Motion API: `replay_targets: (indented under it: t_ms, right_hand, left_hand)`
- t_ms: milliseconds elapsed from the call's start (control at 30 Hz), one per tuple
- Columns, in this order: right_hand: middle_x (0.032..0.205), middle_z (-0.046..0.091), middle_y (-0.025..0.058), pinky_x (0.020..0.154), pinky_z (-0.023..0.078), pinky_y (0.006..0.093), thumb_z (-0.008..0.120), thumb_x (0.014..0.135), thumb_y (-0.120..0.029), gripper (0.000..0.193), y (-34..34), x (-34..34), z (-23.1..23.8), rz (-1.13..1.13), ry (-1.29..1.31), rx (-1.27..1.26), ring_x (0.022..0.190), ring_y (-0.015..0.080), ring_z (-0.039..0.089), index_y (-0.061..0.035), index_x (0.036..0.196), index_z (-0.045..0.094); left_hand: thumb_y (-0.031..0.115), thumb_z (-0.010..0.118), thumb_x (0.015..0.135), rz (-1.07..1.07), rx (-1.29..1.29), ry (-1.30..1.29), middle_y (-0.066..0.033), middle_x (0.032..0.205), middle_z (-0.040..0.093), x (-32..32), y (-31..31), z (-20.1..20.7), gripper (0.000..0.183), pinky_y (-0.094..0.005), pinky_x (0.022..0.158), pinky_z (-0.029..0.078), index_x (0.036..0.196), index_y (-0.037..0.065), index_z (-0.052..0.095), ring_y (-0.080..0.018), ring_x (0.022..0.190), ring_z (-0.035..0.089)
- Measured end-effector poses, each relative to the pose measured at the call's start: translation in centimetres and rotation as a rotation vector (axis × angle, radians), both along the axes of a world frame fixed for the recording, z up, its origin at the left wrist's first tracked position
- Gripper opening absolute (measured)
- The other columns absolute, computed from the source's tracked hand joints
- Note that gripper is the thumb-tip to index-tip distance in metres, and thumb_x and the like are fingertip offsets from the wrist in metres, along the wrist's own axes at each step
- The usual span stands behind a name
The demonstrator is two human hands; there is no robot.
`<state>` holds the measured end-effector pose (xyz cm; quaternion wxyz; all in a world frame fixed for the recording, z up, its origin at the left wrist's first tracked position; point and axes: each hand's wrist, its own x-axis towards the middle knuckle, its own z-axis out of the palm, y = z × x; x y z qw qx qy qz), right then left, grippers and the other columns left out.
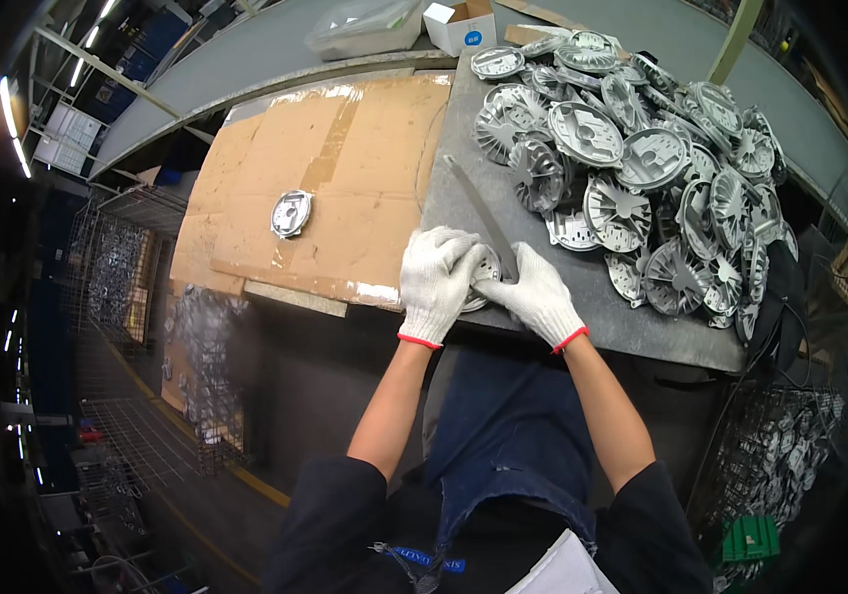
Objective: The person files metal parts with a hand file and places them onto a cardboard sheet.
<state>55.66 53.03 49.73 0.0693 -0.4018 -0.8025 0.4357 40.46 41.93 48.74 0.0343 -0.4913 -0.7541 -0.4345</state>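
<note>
Metal disc (pixel 486 268) partly behind hands (pixel 434 277)

The held part (pixel 487 267) sits between cardboard (pixel 364 223) and heaped castings (pixel 653 158).

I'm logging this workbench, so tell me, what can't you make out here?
- Head view: near end of the long flat tool, hidden by the right hand.
- Head view: much of the round metal part, covered by right and left hand.
- Head view: lowest pieces in the metal heap, buried under others.
- Head view: pieces at lower right, too small and dim.
</note>
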Motion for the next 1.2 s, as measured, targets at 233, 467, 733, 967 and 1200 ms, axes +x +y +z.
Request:
replay_targets:
  t_ms: [233,467,733,967,1200]
  right_hand:
    - [0.11,0.078,0.0281,0.094,0.055,0.0549,0.057,0.114,-0.062,0.061,-0.7,2.2,3.5,0.018,0.086,-0.227,0.111,0.0489,0.074,-0.0041,0.132,0.066]
    - [0.083,0.076,0.022,0.065,0.058,0.0514,0.06,0.119,-0.035,0.03,-3.3,4.4,9.2,-0.048,0.516,0.252,0.077,0.0462,0.077,-0.0052,0.124,0.062]
    - [0.092,0.08,0.027,0.078,0.061,0.0606,0.06,0.115,-0.056,0.052,-2.1,6.0,6.5,0.107,-0.158,0.228,0.09,0.0502,0.08,-0.0056,0.129,0.06]
    - [0.117,0.079,0.0316,0.098,0.061,0.0581,0.08,0.093,-0.069,0.083,0.0,0.4,6.0,0.075,-0.225,0.022,0.114,0.0503,0.078,-0.0031,0.138,0.057]
    - [0.128,0.077,0.0331,0.106,0.058,0.0562,0.084,0.089,-0.066,0.083,0.5,-1.8,2.6,0.042,-0.189,-0.048,0.125,0.049,0.074,0.0003,0.133,0.063]
  left_hand:
    - [0.013,0.091,0.086,-0.048,0.087,0.181,-0.0112,0.101,0.083,-0.2,0.1,-0.3,0.016,-0.0441,0.098,0.061,0.099,0.004,0.087,-0.0325,0.102,0.077]
    - [0.015,0.092,0.083,-0.068,0.07,0.239,-0.0102,0.103,0.083,-0.3,-0.3,-0.5,0.018,-0.0446,0.1,0.062,0.098,0.006,0.087,-0.0339,0.106,0.078]
    - [0.02,0.092,0.084,-0.06,0.006,0.215,-0.0092,0.105,0.083,-0.1,-0.1,0.0,0.018,-0.0442,0.102,0.061,0.097,0.008,0.087,-0.0327,0.109,0.077]
    - [0.02,0.089,0.088,-0.11,-0.138,0.07,-0.0081,0.106,0.082,0.0,0.6,1.0,0.018,-0.0428,0.101,0.061,0.101,0.009,0.089,-0.0314,0.112,0.077]
    - [0.012,0.085,0.093,-0.195,-0.11,0.03,-0.0106,0.111,0.085,0.0,-0.2,0.4,0.015,-0.0427,0.115,0.057,0.105,0.003,0.087,-0.0305,0.115,0.079]
